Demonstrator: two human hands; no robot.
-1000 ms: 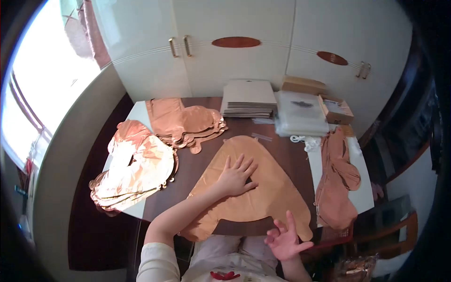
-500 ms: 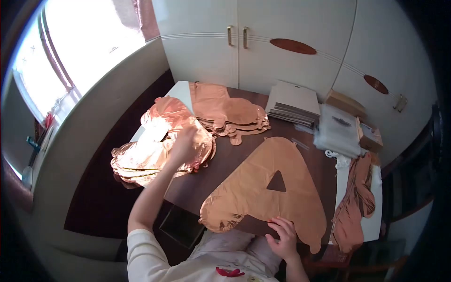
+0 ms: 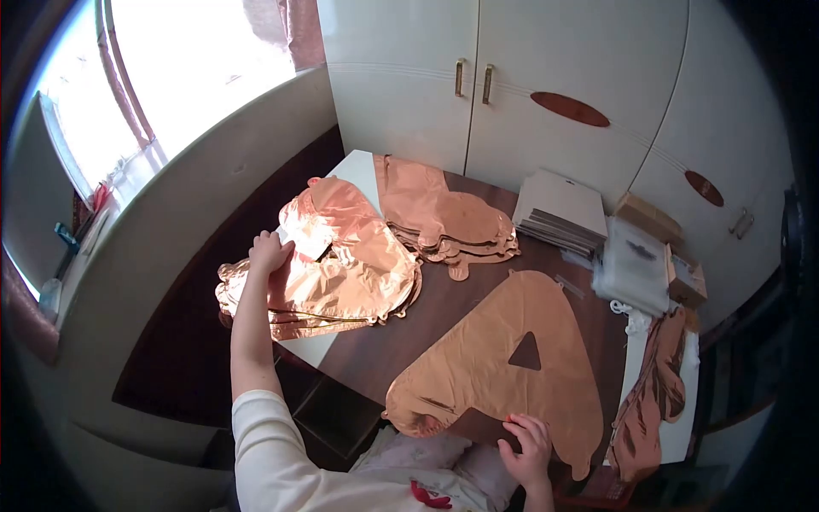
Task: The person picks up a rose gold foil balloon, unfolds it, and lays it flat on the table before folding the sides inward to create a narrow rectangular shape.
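A stack of shiny rose-gold foil balloons [image 3: 358, 273] lies at the left of the table. My left hand [image 3: 270, 253] is at its outer left edge, fingers bent and closed on the top foil balloon. Flat in front of me is an uninflated foil letter-A balloon [image 3: 486, 341] with a triangular hole. My right hand [image 3: 531, 448] rests at its lower edge, between the two legs of the A, with the fingers apart and touching the foil.
Another pile of foil balloons [image 3: 452, 213] lies at the back of the brown table [image 3: 358, 363]. Stacked grey-white cards [image 3: 563, 205], a clear plastic packet [image 3: 631, 269] and small cardboard boxes [image 3: 648, 218] stand back right. Crumpled foil balloons [image 3: 653, 401] lie at the right edge.
My left hand has moved left across the stack to its outer edge. My right hand stays by the letter-A balloon. The whole view has shifted slightly.
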